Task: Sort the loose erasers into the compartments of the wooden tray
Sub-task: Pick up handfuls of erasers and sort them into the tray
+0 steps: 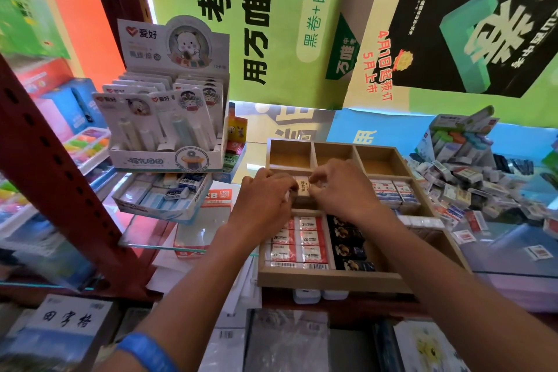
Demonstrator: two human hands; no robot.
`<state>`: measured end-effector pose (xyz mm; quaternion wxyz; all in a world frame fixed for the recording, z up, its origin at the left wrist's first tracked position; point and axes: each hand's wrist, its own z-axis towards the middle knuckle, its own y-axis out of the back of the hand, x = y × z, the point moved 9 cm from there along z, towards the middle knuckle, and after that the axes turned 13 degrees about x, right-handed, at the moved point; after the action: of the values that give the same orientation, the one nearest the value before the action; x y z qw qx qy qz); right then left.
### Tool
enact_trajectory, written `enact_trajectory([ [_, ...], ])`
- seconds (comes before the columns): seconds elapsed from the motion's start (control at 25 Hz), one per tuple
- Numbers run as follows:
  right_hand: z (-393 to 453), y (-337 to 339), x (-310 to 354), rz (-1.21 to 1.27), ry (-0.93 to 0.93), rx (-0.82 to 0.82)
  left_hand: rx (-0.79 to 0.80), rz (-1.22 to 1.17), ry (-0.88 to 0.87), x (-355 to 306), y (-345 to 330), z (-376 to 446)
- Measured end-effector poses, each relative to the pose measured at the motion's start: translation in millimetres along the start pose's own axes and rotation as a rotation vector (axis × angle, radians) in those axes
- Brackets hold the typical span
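One white eraser (303, 187) sits between my fingertips, over the middle row of the wooden tray (332, 278), at its left-hand compartment. Its long axis seems to run away from me, toward the back row, with the printed face up. My left hand (265, 199) pinches it from the left and my right hand (341, 190) from the right, fingers curled on both, so it lies dead centre between them and neither hand is clearly nearer. I judge the move ahead is straight down, keeping that axis in line with the compartment walls. Nearer me, red-and-white 2B erasers (299, 243) and black erasers (347, 246) fill the front compartments; blue-and-white ones (392, 190) sit just right of my hands. Off to the right lies the loose pile (471, 187), closer to my right hand.
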<state>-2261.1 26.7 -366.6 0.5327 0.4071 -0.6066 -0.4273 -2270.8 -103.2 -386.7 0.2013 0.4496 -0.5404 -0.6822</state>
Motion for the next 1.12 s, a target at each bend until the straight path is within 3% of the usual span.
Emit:
enact_trajectory([
  [0.08,-9.9,12.5,0.9,0.221,0.104,-0.097,-0.137,-0.077,-0.039,-2.9,12.2,-4.0],
  [0.12,-15.6,17.0,5.1,0.369,0.167,-0.093,-0.203,-0.258,-0.052,-2.1,19.2,-8.9],
  [0.24,-28.4,11.5,30.4,0.795,0.313,0.156,-0.181,-1.099,-0.078,-5.5,20.6,-16.5],
  [0.32,-33.6,6.2,44.0,1.022,0.349,0.267,-0.146,-1.287,-0.077,-9.0,20.9,-16.4],
  [0.4,-33.5,5.3,44.3,1.151,0.317,0.266,-0.143,-1.355,-0.067,-5.2,23.4,-16.9],
  [0.52,-28.5,-1.1,28.3,1.281,0.171,0.226,-0.186,-1.346,-0.001,12.9,25.7,-24.2],
  [0.64,-22.5,2.7,18.0,1.251,0.111,0.135,-0.217,-1.220,0.057,24.8,24.4,-32.2],
  [0.72,-18.9,-2.9,11.0,1.293,-0.005,0.078,-0.261,-1.288,0.120,30.3,18.4,-36.8],
  [0.84,-14.5,-30.5,17.3,1.426,-0.141,0.215,-0.277,-1.167,0.170,31.7,13.0,-38.8],
  [0.92,-8.3,-36.4,13.4,1.461,-0.185,0.190,-0.241,-1.022,0.192,32.4,10.0,-37.9],
  [1.0,1.9,-28.8,3.5,1.209,-0.192,0.090,-0.260,-0.900,0.224,38.8,11.7,-38.8],
  [1.12,18.6,-10.4,19.0,0.570,-0.050,-0.004,-0.269,-0.756,0.243,46.1,14.4,-39.7],
])
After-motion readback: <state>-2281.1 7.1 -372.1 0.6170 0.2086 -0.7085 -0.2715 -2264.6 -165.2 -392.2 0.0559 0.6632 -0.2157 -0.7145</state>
